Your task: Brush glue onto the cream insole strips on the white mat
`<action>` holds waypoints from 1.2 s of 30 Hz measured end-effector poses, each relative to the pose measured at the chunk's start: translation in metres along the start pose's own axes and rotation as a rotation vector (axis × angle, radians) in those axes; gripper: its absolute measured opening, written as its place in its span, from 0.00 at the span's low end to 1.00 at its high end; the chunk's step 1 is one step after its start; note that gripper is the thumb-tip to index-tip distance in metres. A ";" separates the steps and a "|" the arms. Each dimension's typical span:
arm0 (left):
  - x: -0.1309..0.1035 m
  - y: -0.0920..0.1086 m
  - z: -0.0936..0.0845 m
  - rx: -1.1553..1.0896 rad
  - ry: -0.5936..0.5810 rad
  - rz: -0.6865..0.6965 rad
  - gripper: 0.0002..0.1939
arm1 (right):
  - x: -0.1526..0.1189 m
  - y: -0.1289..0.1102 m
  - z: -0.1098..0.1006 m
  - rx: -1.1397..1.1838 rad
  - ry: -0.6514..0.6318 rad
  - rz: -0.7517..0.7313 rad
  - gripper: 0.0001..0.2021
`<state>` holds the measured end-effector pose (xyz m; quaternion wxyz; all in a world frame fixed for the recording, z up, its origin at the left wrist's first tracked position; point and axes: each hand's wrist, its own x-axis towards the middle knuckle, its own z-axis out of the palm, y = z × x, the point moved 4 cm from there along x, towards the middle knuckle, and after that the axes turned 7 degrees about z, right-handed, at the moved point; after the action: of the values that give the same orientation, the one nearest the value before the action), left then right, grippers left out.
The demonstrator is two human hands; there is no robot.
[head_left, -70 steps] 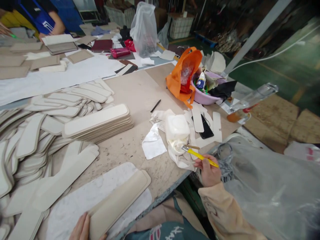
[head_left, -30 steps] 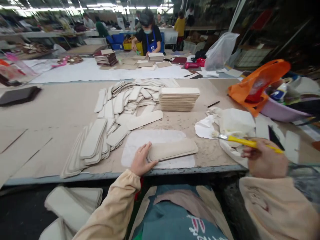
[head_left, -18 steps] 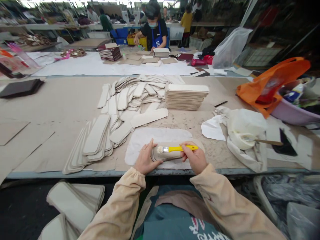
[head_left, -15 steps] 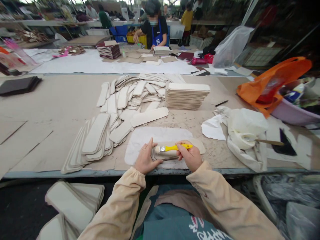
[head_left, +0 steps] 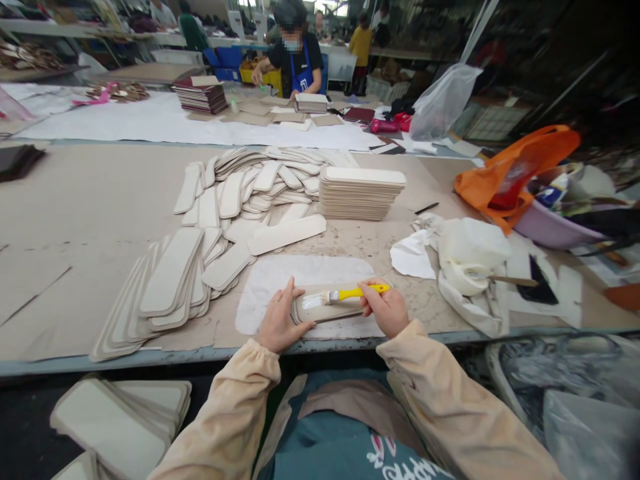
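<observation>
My right hand (head_left: 386, 309) grips the yellow handle of a small paintbrush (head_left: 350, 293), its bristles resting on the top of a few stacked beige board pieces (head_left: 335, 311). A wet white streak (head_left: 312, 301) shows on the top piece, left of the bristles. Spread around the left end of these pieces, my left hand (head_left: 279, 319) touches their edge with thumb and fingers apart. Beneath them lies a white sheet (head_left: 253, 288) on the table. Part of the pieces' right end is hidden behind my right hand.
Loose rounded boards (head_left: 173, 273) are heaped left and ahead, beside a neat tall stack (head_left: 360, 197). At right lie a crumpled white cloth (head_left: 473, 250), an orange bag (head_left: 520, 167) and a purple basin (head_left: 555, 223). A co-worker (head_left: 303, 63) stands at the table opposite.
The brush has moved right along the top piece, leaving a white streak behind it. My left hand stays at the pieces' left end. The view has shifted slightly.
</observation>
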<state>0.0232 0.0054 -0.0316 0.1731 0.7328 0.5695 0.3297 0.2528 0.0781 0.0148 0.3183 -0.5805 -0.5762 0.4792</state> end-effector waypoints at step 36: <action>0.003 0.006 -0.001 0.093 -0.030 0.070 0.53 | -0.022 0.002 0.029 0.064 -0.235 -0.106 0.14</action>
<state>0.0274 0.0060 -0.0269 0.1357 0.7644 0.5555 0.2977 0.2296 0.0511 0.0078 0.2919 -0.4788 -0.6239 0.5443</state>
